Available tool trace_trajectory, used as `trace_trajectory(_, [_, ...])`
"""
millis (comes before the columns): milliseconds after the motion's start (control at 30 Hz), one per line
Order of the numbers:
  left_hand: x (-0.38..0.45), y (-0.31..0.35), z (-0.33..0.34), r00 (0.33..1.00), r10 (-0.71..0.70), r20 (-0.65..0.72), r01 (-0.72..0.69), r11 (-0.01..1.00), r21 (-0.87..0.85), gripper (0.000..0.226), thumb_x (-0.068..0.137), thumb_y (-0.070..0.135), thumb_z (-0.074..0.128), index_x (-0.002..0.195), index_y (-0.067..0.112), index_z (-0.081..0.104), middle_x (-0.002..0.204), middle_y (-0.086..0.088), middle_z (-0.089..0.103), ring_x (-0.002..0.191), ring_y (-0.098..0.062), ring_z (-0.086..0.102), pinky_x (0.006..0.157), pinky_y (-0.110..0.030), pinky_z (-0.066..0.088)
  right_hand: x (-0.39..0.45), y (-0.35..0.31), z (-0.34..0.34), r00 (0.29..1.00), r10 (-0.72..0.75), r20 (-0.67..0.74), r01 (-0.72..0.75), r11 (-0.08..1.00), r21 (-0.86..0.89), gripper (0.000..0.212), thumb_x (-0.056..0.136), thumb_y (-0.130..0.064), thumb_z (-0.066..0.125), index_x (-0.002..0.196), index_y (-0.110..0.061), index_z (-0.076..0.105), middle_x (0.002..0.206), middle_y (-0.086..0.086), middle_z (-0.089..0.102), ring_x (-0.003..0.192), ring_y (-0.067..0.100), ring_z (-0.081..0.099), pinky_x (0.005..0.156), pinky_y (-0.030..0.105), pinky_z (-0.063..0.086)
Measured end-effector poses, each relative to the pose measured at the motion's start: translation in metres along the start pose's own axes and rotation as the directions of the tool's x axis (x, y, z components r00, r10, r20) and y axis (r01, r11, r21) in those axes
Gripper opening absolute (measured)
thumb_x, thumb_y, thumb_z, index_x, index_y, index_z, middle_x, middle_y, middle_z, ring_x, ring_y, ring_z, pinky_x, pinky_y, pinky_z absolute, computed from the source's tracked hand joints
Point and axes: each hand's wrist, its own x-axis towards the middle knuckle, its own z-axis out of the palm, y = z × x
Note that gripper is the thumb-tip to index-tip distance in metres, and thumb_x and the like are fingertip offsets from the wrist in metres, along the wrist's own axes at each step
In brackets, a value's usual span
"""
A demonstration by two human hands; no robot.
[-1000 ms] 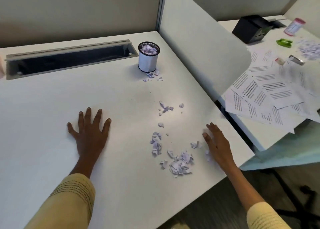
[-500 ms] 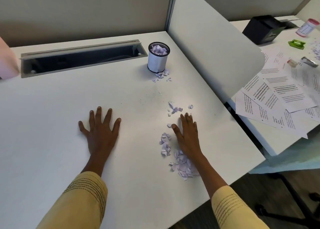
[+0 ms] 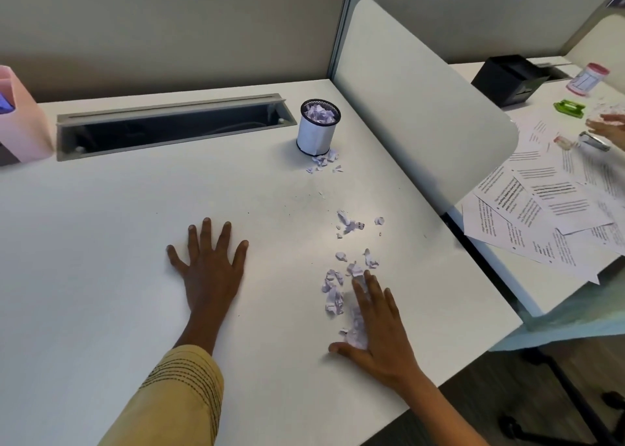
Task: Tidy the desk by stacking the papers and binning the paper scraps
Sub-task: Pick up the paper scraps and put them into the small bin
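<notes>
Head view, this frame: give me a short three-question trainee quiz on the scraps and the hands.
1. True or false: the left hand lies flat on the desk, touching no scraps.
2. Where is the small bin? A) beside the left hand B) at the back of the desk, by the divider C) on the floor
3. Fill in: the right hand rests open on the ____.

Key: 1 true; 2 B; 3 paper scraps. More scraps lie at the foot of the bin, which already holds some.
</notes>
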Motion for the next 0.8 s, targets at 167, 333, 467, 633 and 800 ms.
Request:
trace_trajectory(167, [0.001,-0.001,0.004,1.000,0.005,-0.029,-0.004,1.000,0.007,0.055,0.096,0.055,0.035,0.143,0.028,0.041,0.154,-0.007,0.030,0.145,-0.028,0.019,0.111,-0.063,0.004,0.047,-0.021,0.017,0.999,-0.025,-0.020,0.023,0.995,-0.094,0.103,0.074,-0.083,0.043,0.151,-0.019,0.016,0.160,0.004,0.004,0.148,0.021,0.002,0.117,0.047,0.012])
trace_trajectory(333, [0.003,-0.002,0.009,0.999,0.017,-0.052,-0.015,0.999,0.033,0.062,0.091,0.058,0.024,0.140,0.027,0.046,0.151,-0.008,0.037,0.142,-0.031,0.028,0.110,-0.064,0.010,0.118,-0.036,0.039,0.999,0.033,0.001,-0.033,0.981,-0.192,0.092,0.077,-0.085,0.025,0.149,-0.028,0.024,0.159,0.006,0.010,0.147,0.024,0.005,0.115,0.055,0.015])
trace_trajectory(467, [0.003,-0.003,0.012,0.997,0.030,-0.066,-0.027,0.998,0.050,0.060,0.092,0.056,0.026,0.140,0.026,0.047,0.150,-0.009,0.039,0.140,-0.032,0.032,0.108,-0.066,0.015,0.169,-0.043,0.038,1.000,0.017,0.022,-0.015,0.995,-0.102,0.100,0.067,-0.091,0.018,0.149,-0.034,0.014,0.160,-0.002,-0.001,0.147,0.018,-0.007,0.114,0.052,-0.001])
trace_trajectory(633, [0.003,-0.003,0.012,0.996,0.038,-0.082,-0.034,0.998,0.054,0.059,0.093,0.056,0.027,0.139,0.026,0.048,0.149,-0.009,0.040,0.139,-0.032,0.034,0.108,-0.066,0.017,0.163,-0.038,0.019,0.993,-0.093,-0.074,0.097,0.994,0.058,0.072,0.088,-0.068,0.029,0.147,-0.027,0.027,0.159,-0.004,0.011,0.147,0.014,0.005,0.119,0.043,0.006])
trace_trajectory(800, [0.003,-0.003,0.011,0.997,0.033,-0.076,-0.030,0.999,0.044,0.060,0.093,0.056,0.025,0.140,0.026,0.047,0.150,-0.009,0.039,0.140,-0.032,0.031,0.109,-0.066,0.015,0.106,-0.027,0.023,0.917,-0.392,0.073,0.398,0.896,-0.195,0.061,0.097,-0.049,0.034,0.150,-0.020,0.023,0.159,0.001,0.014,0.147,0.019,0.006,0.116,0.047,0.014])
